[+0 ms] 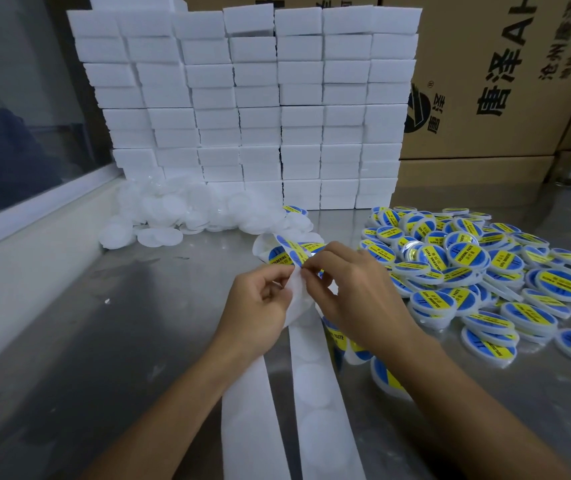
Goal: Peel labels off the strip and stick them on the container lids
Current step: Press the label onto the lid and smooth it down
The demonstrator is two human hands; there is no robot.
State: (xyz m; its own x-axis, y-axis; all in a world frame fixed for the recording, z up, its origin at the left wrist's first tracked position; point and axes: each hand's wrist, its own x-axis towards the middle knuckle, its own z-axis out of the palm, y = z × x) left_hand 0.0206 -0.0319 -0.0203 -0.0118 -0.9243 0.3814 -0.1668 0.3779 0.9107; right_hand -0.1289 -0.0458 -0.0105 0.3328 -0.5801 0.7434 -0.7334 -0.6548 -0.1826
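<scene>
A white backing strip (315, 382) runs from the bottom of the view up to both hands above the steel table. My left hand (260, 303) pinches the strip at its fold. My right hand (353, 289) pinches a round blue and yellow label (291, 252) at the strip's upper end. Beyond the fingers the strip curls over, still carrying labels. Plain white lids (173, 216) lie heaped at the back left. Labelled lids (467, 268) are piled on the right.
A wall of stacked white boxes (260, 109) stands behind the lids. Brown cartons (506, 81) rise at the back right. A white ledge and window (17, 161) border the table (104, 341) on the left. A few labelled lids lie under my right wrist.
</scene>
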